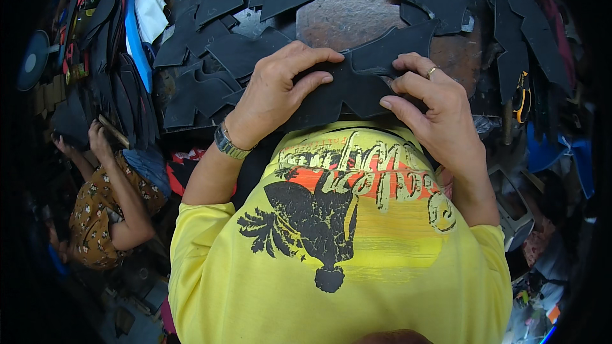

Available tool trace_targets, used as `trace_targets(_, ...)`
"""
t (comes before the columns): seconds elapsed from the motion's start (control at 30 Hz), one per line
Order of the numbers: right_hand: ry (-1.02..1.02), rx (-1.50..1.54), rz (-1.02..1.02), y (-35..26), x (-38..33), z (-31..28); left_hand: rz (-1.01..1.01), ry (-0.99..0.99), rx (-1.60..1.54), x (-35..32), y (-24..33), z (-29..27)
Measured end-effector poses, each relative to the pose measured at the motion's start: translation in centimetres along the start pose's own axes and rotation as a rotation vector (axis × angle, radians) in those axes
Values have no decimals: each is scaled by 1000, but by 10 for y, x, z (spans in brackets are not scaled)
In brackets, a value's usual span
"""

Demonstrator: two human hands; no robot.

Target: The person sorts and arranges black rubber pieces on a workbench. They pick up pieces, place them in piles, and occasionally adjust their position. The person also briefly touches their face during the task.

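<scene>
Both hands grip one black cut-out piece [347, 92], flat dark sheet w/ jagged outline, held just above the yellow shirt [331, 261]. Left hand [274, 92]: fingers curled over top edge, thumb under; metal watch [228, 144] on wrist. Right hand [433, 111] pinches right side, ring on finger. Beyond: rusty round plate [347, 16] w/ more black cut pieces [217, 57] scattered round. Far left, another person [102, 204] in patterned top handles dark pieces

Both forearms rose from 6 o'clock, elbows bent. The left hand [274, 92], wrist at 7 o'clock, curled its fingers closed; the right hand [433, 108] mirrored the pinch.
</scene>
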State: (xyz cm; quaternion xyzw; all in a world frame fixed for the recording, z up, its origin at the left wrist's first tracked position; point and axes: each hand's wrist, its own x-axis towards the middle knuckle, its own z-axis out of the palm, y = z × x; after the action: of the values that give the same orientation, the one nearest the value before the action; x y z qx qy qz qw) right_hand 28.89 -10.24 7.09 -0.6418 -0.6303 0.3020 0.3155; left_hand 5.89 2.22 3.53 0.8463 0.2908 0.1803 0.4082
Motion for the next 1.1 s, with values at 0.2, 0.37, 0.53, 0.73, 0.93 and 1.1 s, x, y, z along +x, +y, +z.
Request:
trace_targets(0.2, -11, -53, 10, 1, 2, 0, 3, 28, 16, -2, 1, 0)
trace_targets(0.37, 42, -74, -39, 0, 4, 5, -52, 9, -1, -4, 1, -2)
trace_targets(0.53, -2, -141, 2, -2, 6, 4, -95, -6, -19, -7, 0, -4)
trace_targets(0.73, -18, -139, -34, -4, 7, 8, -100, -2, -60, -12, -2, -6)
trace_targets(0.93, -14, -140, -107, -3, 6, 10, -114, 1, -55, -19, -1, -8)
trace_targets(1.1, -5, -194, -114, -6, 6, 16, -209, -7, -133, -31, 2, -19)
